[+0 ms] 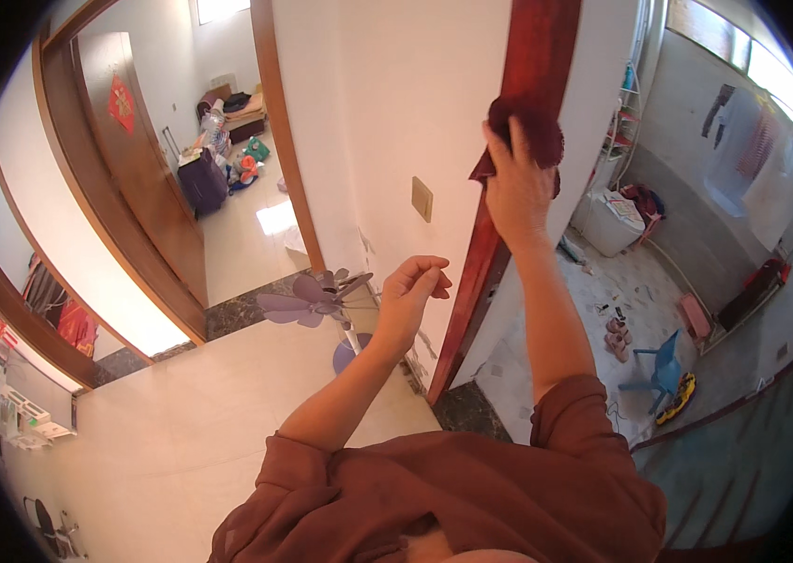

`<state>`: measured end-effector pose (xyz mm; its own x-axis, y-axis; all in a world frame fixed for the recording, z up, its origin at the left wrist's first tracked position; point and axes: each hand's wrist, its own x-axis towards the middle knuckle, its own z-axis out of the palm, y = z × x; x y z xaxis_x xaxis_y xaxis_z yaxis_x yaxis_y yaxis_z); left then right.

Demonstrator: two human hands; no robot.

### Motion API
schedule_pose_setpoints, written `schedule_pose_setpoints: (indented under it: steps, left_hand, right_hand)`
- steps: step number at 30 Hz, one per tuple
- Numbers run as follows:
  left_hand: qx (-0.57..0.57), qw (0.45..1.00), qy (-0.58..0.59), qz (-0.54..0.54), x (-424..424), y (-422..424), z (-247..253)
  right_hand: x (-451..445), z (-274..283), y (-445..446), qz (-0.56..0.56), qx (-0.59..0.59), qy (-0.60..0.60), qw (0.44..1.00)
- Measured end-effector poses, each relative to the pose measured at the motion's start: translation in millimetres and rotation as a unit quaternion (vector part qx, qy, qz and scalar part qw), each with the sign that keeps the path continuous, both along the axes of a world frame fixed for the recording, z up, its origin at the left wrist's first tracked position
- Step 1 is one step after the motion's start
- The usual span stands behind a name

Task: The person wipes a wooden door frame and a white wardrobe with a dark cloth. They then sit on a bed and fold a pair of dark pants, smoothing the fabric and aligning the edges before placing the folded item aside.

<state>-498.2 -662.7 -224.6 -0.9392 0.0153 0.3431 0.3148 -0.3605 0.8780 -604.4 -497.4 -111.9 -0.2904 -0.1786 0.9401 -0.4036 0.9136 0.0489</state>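
Observation:
My right hand [519,193] presses a dark maroon cloth [533,130] flat against a glossy red wooden door frame [544,49]. The cloth is bunched under my fingers and overhangs both edges of the frame. Lower and to the left, my left hand [416,292] hangs in the air before the white wall [424,105]. Its fingers are loosely curled and a little apart, with nothing seen in them. Further down, the red frame [463,338] runs to a dark stone threshold [470,408].
A purple pedestal fan [312,299] stands by the wall, left of my left forearm. A light switch plate [422,199] is on the wall. Through the right doorway are a blue plastic chair [665,362], pink shoes [618,338] and a white washing machine [607,222]. A purple suitcase [203,183] stands in the left room.

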Motion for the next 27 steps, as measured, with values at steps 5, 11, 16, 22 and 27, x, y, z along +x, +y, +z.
schedule_pose_setpoints:
  steps: [5,11,16,22,27]
  left_hand:
    - [0.019,1.0,0.007,-0.01,-28.8,-29.8,-15.1]
    - [0.022,0.998,-0.005,-0.059,-49.0,-77.0,-26.8]
    - [0.021,0.998,-0.004,-0.057,-63.7,-153.2,-31.4]
    - [0.0,0.996,0.02,-0.083,-74.5,-275.2,-18.3]
    - [-0.144,0.986,0.084,-0.01,-86.1,-386.6,-10.5]
  right_hand:
    - [-8.4,12.3,-14.0,-0.011,-0.028,0.009,1.0]
    - [-11.1,-98.1,-10.3,-0.064,-0.04,0.016,0.997]
    - [18.3,-198.2,-28.1,-0.065,-0.115,-0.064,0.989]
    - [29.8,-151.8,-192.0,0.064,-0.158,0.031,0.985]
    - [-1.9,-105.0,-351.3,0.403,-0.488,-0.303,0.712]
